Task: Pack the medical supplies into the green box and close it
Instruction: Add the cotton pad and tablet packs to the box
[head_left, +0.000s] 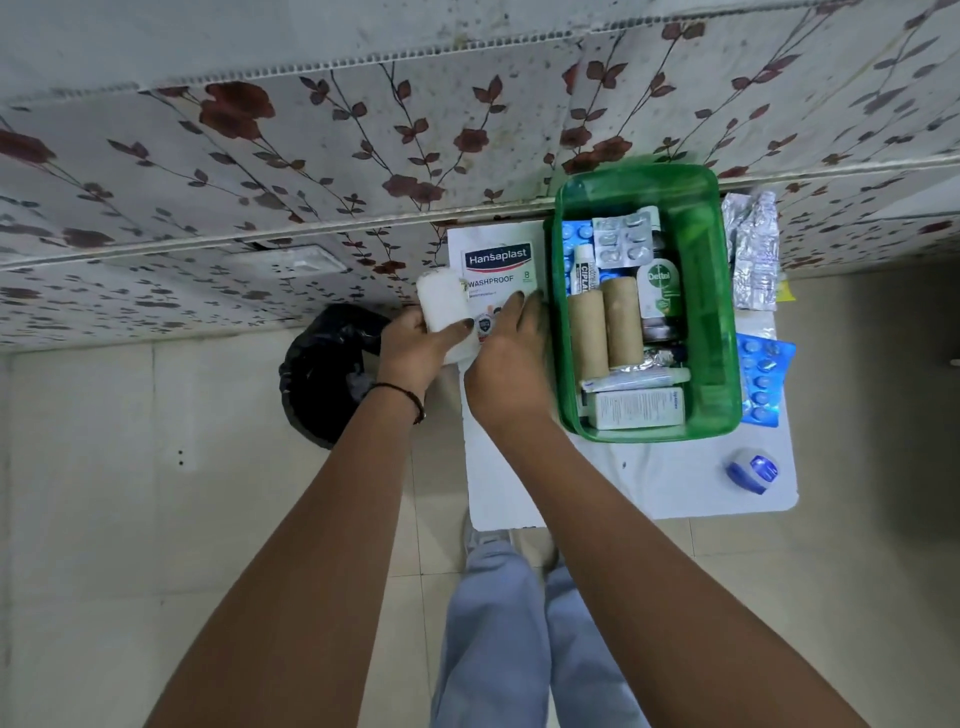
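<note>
Left hand (415, 343) closed around white bandage roll (441, 306), right hand (506, 358) flat on plaster pack (496, 275) beside green box (722, 312).

White table (649, 483) — green box (719, 364), Hansaplast pack (496, 270), blister strips (763, 379), blue-white jar (753, 470)

The left hand (415, 343) is closed around a white gauze roll (444, 306), and the right hand (511, 364) lies just beside it with its fingertips (519, 301) on the near edge of the Hansaplast plaster pack (496, 278), which lies flat on the white table (649, 483) directly beyond the gripped roll. To the right of both hands stands the open green box (722, 374), holding two brown bandage rolls (605, 332), a Dettol bottle (658, 291), a white ointment tube (586, 270), silver and blue blister strips (621, 239) and a white carton (639, 408). Beyond the box from the hands, more silver strips (756, 249), a blue blister strip (763, 379) and a small blue-and-white object (753, 470) lie on the table, while a black bin bag (324, 374) sits on the floor left of the gripping hand.
</note>
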